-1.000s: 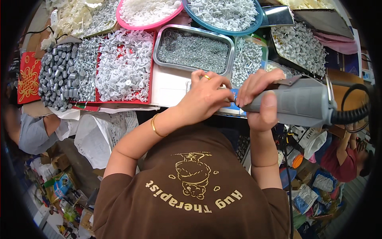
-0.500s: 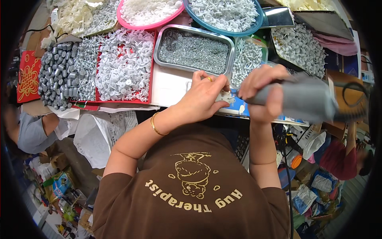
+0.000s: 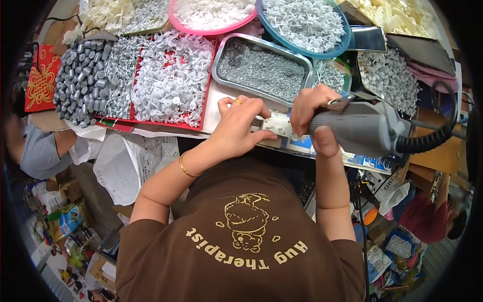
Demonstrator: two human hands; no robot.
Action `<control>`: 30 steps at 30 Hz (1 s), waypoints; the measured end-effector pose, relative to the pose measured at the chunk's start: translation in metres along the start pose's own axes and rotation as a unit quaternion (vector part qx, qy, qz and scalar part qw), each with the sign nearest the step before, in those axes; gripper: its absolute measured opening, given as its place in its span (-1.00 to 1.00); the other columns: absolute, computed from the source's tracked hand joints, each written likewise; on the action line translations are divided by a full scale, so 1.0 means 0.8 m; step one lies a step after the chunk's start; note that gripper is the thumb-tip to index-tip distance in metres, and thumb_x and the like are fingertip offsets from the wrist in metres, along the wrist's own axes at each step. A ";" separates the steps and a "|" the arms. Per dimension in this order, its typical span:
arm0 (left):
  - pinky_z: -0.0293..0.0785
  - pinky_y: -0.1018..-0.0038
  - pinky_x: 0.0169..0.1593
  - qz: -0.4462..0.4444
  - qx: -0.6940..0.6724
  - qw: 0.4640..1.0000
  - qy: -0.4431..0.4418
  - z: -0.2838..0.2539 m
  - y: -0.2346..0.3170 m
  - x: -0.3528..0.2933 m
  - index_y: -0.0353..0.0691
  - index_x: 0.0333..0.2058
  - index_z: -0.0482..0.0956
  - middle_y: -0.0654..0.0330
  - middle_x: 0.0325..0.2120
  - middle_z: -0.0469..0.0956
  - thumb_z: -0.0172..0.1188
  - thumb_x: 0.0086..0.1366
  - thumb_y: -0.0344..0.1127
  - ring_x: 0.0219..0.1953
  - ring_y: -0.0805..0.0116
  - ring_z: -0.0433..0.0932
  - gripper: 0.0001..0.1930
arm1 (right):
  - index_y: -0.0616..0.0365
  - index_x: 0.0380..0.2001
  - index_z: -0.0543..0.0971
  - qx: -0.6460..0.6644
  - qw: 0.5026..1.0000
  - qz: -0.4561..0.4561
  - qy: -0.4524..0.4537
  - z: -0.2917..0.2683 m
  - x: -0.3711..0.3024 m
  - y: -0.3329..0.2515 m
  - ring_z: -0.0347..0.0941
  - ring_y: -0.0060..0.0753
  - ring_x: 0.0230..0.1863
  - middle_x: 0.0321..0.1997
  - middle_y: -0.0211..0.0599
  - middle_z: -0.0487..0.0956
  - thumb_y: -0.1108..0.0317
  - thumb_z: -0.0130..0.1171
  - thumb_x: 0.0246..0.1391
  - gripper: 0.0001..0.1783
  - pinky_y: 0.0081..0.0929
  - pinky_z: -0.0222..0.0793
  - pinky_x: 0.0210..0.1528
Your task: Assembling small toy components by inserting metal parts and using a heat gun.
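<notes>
My left hand [image 3: 239, 126] has its thumb and fingertips on either side of a small white piece [image 3: 277, 125] with raised dots or holes, low over the table's front edge. The piece's left end lies between those fingers, beside a dark part I cannot make out. My right hand [image 3: 314, 113] wraps round the front of a grey corded power tool [image 3: 359, 127], held roughly level, its black cable leaving the rear at the right. The right fingers hide the tool's tip and the white piece's right end.
Beyond my hands stand a metal tray [image 3: 217, 75] of small screws, a red box [image 3: 205, 105] of white-headed pins, a pink basin [image 3: 214, 31] and a teal basin [image 3: 347, 43]. Grey cylinders [image 3: 83, 80] are heaped at left. Another person's maroon sleeve [image 3: 425, 214] shows at right.
My left hand has moved left, away from the tool, and more of the white piece shows. The right hand and tool have turned, bringing the cable into clearer view. The whole view has shifted slightly.
</notes>
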State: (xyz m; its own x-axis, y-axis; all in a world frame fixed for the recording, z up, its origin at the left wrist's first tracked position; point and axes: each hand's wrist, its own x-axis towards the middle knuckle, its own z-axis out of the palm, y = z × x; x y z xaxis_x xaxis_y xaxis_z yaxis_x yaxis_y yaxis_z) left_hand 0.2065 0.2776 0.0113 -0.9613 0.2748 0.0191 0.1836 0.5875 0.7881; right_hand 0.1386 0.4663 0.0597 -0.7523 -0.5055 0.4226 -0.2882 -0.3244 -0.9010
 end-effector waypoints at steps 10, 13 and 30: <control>0.05 0.13 0.06 0.018 0.009 0.997 0.075 0.017 0.000 -0.014 -0.06 -0.18 0.47 0.32 -0.27 0.53 0.52 0.03 -0.14 -0.09 0.22 0.45 -0.55 | 0.11 -0.44 0.34 -0.016 0.999 0.046 0.014 0.037 0.017 -0.010 0.29 -0.56 -0.63 -0.62 -0.40 0.35 -0.10 0.30 0.10 -0.48 -0.59 0.25 -0.58; 0.05 0.11 0.07 0.039 0.029 0.995 0.082 0.023 -0.006 -0.016 -0.07 -0.16 0.46 0.28 -0.25 0.51 0.49 0.04 -0.19 -0.10 0.19 0.45 -0.56 | 0.10 -0.46 0.36 -0.094 0.989 0.094 -0.062 0.037 0.012 0.003 0.33 -0.59 -0.60 -0.62 -0.43 0.37 -0.21 0.37 0.05 -0.39 -0.62 0.21 -0.56; 0.09 0.13 0.13 0.099 0.035 0.985 0.134 0.032 -0.009 -0.023 -0.13 -0.10 0.53 0.26 -0.22 0.56 0.43 0.09 -0.24 -0.15 0.26 0.53 -0.59 | 0.10 -0.44 0.30 0.000 0.992 0.031 0.118 0.056 -0.015 -0.038 0.30 -0.51 -0.64 -0.62 -0.39 0.32 -0.13 0.27 0.09 -0.45 -0.52 0.33 -0.59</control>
State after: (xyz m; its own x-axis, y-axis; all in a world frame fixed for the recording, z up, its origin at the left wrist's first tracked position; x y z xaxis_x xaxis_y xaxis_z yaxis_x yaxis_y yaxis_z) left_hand 0.2278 0.2879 -0.0102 -0.9232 0.1843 0.3372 0.3778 0.5966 0.7081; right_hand 0.1830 0.4464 0.0864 -0.8868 -0.3227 0.3307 -0.2366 -0.2977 -0.9249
